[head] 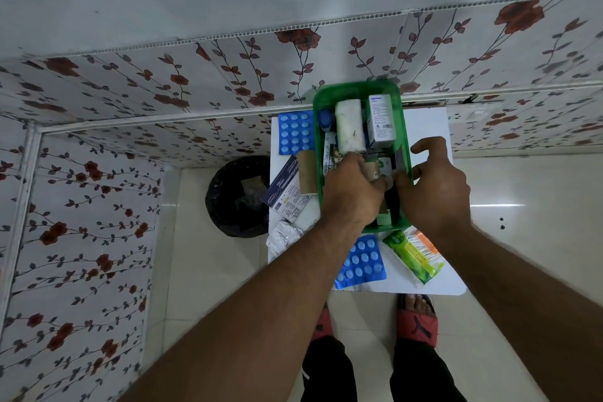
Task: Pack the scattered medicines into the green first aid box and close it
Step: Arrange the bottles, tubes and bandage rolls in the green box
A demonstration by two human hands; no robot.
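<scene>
The green first aid box (359,90) stands open on a small white table (434,121). Inside lie a white gauze roll (349,126), a white medicine carton (380,122) and a blue-capped item (325,119). My left hand (350,192) is inside the box, fingers closed on a tan tape roll (372,170). My right hand (434,188) rests at the box's right wall, fingers partly spread, touching items inside. Outside the box lie two blue pill strips (295,132) (363,263), a dressings carton (285,194), a brown roll (306,171), a silver strip (282,237) and a green cotton-bud pack (414,254).
A black-lined waste bin (238,196) stands on the floor left of the table. Floral-tiled walls (98,173) close in behind and at the left. My feet in red sandals (419,320) are just below the table's near edge.
</scene>
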